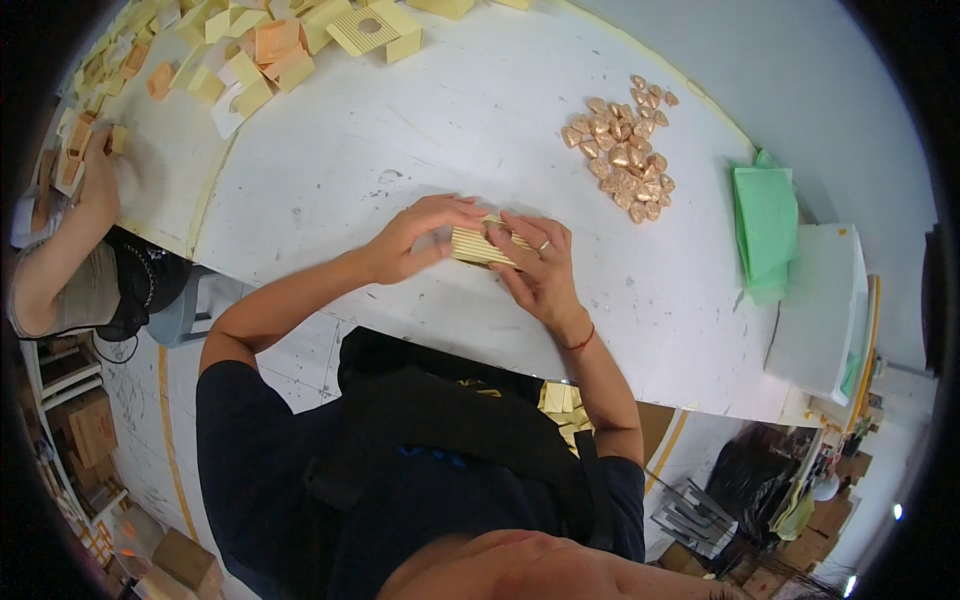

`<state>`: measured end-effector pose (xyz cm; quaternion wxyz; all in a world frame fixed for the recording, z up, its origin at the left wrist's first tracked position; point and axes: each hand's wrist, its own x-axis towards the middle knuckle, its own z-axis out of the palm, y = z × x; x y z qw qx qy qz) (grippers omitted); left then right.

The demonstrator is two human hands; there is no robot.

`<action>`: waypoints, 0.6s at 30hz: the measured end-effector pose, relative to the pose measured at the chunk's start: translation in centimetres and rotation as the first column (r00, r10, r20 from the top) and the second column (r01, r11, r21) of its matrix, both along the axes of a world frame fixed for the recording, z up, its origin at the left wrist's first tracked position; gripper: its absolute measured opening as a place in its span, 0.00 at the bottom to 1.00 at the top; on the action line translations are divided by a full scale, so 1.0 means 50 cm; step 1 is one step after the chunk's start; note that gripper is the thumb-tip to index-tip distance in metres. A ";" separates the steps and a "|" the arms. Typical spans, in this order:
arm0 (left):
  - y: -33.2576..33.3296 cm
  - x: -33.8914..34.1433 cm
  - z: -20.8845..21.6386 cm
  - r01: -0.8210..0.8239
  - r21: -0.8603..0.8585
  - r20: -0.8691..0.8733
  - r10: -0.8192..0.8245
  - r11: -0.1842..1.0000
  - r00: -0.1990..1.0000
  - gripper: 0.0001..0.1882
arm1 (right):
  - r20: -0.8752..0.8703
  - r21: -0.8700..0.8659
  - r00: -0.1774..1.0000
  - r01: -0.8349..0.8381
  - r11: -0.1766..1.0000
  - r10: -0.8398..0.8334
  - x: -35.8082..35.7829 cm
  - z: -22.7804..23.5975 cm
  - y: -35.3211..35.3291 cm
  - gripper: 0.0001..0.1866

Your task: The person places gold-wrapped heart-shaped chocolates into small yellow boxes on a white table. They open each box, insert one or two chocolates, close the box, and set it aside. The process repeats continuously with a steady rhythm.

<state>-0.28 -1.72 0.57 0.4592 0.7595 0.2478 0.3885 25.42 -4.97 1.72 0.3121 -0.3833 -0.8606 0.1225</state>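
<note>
Near the front edge of the white table, a small yellow striped box (474, 246) sits between my two hands. From the left, my left hand (418, 238) reaches to the box with its fingers stretched along the top edge and the thumb below, slightly blurred. My right hand (540, 258), with a ring on one finger, lies over the box's right end, fingers and thumb about it. The fingers hide part of the box, including its right side. Farther right on the table lies a loose pile of gold foil-wrapped candies (622, 150).
Yellow and orange folded boxes (285, 45) are heaped at the far left. A co-worker's arm (95, 190) handles boxes at the left edge. Green sheets (765, 230) and a white foam box (820, 310) stand at the right. Yellow boxes (562, 405) lie below the table edge.
</note>
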 end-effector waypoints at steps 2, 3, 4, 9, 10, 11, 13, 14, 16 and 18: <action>-0.015 -0.007 -0.017 -0.032 0.083 -0.059 0.037 0.996 0.998 0.16 | 0.001 0.027 1.000 0.001 1.000 -0.001 -0.003 0.003 -0.002 0.28; -0.020 -0.009 -0.022 -0.041 0.125 -0.090 0.052 0.991 0.995 0.14 | 0.010 0.010 1.000 -0.003 1.000 0.003 -0.004 0.009 -0.005 0.27; -0.021 -0.010 -0.025 -0.055 0.167 -0.106 0.074 0.984 0.992 0.12 | 0.018 -0.008 1.000 -0.008 1.000 0.008 -0.005 0.019 -0.007 0.27; -0.026 -0.005 -0.025 -0.160 0.350 -0.083 0.200 0.923 0.976 0.07 | 0.027 -0.050 0.993 -0.115 0.992 0.116 0.033 0.016 -0.010 0.24; -0.028 -0.003 -0.027 -0.176 0.340 -0.084 0.216 0.924 0.973 0.07 | -0.005 -0.068 0.992 -0.125 0.990 0.125 0.042 0.011 -0.011 0.23; -0.032 -0.003 -0.031 -0.192 0.330 -0.085 0.232 0.924 0.969 0.07 | -0.037 -0.086 0.991 -0.135 0.987 0.132 0.047 0.008 -0.012 0.22; -0.036 0.000 -0.032 -0.202 0.390 -0.103 0.260 0.898 0.960 0.06 | -0.044 -0.070 0.992 -0.125 0.990 0.122 0.047 0.006 -0.013 0.20; -0.037 0.000 -0.030 -0.195 0.460 -0.117 0.277 0.866 0.954 0.05 | -0.048 -0.062 0.992 -0.120 0.991 0.118 0.048 0.005 -0.014 0.19; -0.036 -0.005 -0.006 -0.142 0.577 -0.161 0.282 0.804 0.946 0.04 | -0.005 -0.048 0.992 -0.126 0.991 0.126 0.048 0.021 -0.014 0.18; -0.038 -0.011 0.021 -0.055 0.664 -0.214 0.260 0.745 0.942 0.04 | 0.041 -0.018 0.991 -0.130 0.991 0.131 0.045 0.029 -0.016 0.18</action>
